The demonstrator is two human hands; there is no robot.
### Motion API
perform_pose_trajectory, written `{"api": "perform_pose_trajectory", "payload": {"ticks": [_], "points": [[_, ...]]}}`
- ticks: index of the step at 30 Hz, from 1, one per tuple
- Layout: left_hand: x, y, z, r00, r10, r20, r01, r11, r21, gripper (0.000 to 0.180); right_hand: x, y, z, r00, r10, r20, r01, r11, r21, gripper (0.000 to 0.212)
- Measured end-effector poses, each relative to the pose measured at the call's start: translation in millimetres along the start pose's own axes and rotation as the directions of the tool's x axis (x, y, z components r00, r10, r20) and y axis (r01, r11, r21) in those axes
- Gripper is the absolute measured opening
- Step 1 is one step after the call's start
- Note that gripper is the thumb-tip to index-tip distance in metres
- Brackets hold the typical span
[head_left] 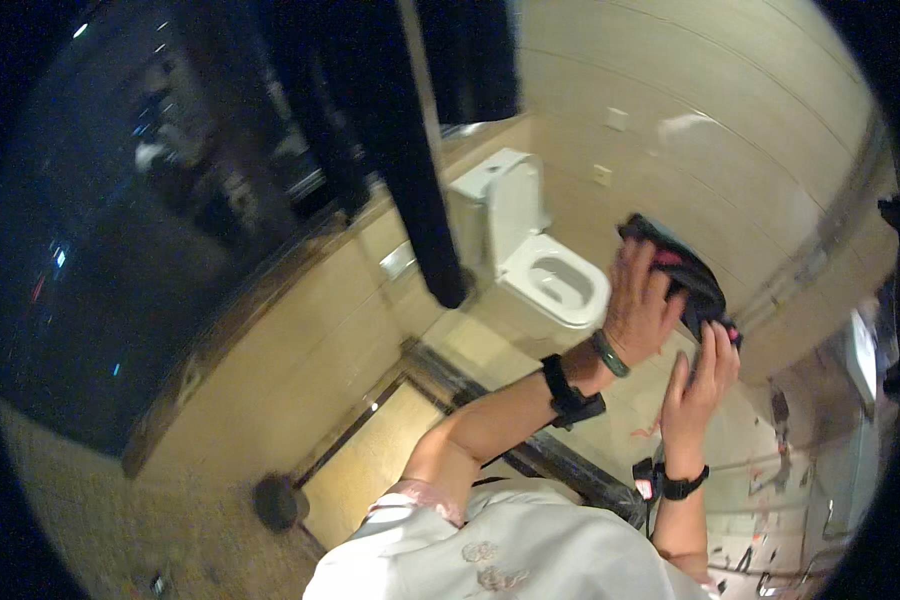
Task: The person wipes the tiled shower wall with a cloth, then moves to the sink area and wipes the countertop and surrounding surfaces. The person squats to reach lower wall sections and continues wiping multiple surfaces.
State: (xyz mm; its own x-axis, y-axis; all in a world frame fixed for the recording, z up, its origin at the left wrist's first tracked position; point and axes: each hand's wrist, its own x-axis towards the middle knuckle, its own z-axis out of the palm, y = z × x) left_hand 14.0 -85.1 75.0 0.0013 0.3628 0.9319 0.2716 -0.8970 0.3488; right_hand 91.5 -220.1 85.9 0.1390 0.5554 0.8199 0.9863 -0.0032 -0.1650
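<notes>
My left hand, with a dark green bangle and a black wrist strap, is at a soft-looking black item with pink patches and a greyish edge. Its fingers lie over the item's near side and hide part of it; a slight blur softens them. Lower and to the right, my right hand has its fingertips at the item's lower end, beside a small pink spot. A black band circles that wrist too. The item is up off the floor between both hands, against the tiled wall. Its exact kind cannot be made out.
A white toilet with its lid raised stands beyond my hands. Dark garments hang to its left, before a large dark pane. A dark stone sill crosses the floor. Cluttered shelving stands at right.
</notes>
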Motion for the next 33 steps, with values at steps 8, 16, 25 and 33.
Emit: {"api": "perform_pose_trajectory", "payload": {"ticks": [8,16,25,33], "points": [[142,53,-7,0.916,0.384,-0.120,-0.383,0.923,0.029,0.053,113,6,-67,0.926,-0.143,-0.350,0.095,0.984,-0.149,0.046],[177,131,31,0.863,0.495,0.105,-0.505,0.837,0.208,0.057,146,55,-123,0.852,-0.240,-0.466,0.094,0.945,-0.314,0.038],[78,141,66,0.729,0.547,0.412,-0.652,0.738,0.174,0.055,46,111,-99,0.894,-0.118,-0.433,0.018,0.974,-0.228,0.033],[109,261,140,0.712,0.664,0.229,-0.677,0.736,-0.027,0.046,59,193,-190,0.844,-0.072,-0.531,-0.129,0.934,-0.332,0.029]]}}
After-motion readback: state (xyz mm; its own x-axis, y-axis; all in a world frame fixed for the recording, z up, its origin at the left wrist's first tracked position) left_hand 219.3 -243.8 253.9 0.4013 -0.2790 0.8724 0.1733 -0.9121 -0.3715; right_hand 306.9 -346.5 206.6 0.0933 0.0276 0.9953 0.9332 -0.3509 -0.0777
